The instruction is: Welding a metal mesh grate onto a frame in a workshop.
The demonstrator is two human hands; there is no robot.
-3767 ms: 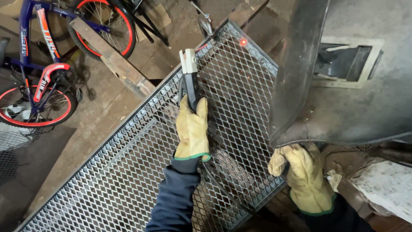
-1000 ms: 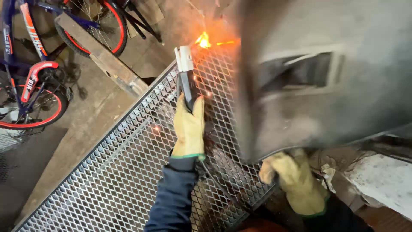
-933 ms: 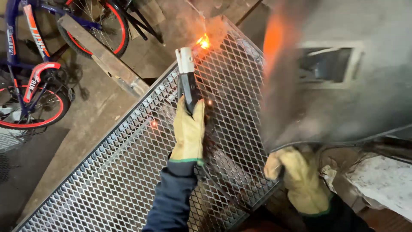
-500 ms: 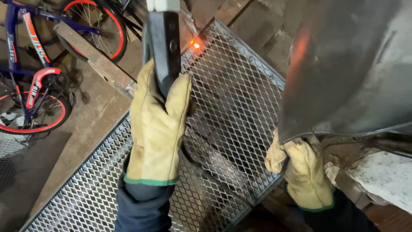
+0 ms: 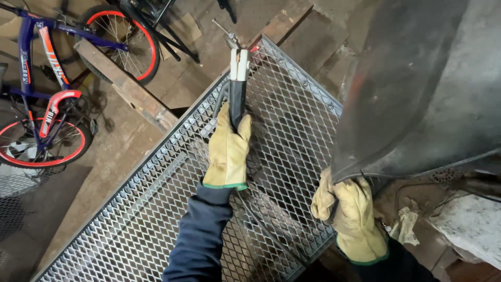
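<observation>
My left hand (image 5: 228,156), in a yellow leather glove, grips a black welding electrode holder (image 5: 238,78) with a thin rod at its tip. The rod points at the far corner of a grey expanded-metal mesh panel (image 5: 156,209), where a small red glowing spot (image 5: 254,48) shows. My right hand (image 5: 349,214), also gloved, holds a dark welding shield (image 5: 417,89) by its lower edge, raised at the right. The shield hides the panel's right side.
A blue and red bicycle (image 5: 47,104) lies at the left beside a wooden plank (image 5: 125,89). Rough boards and dirt floor surround the panel. Crumpled rags and a pale slab (image 5: 469,230) lie at the lower right.
The bright arc and sparks at the panel's far corner have died to a small red glow. The shield has swung away to the right. My left hand rose toward the camera, then lowered again.
</observation>
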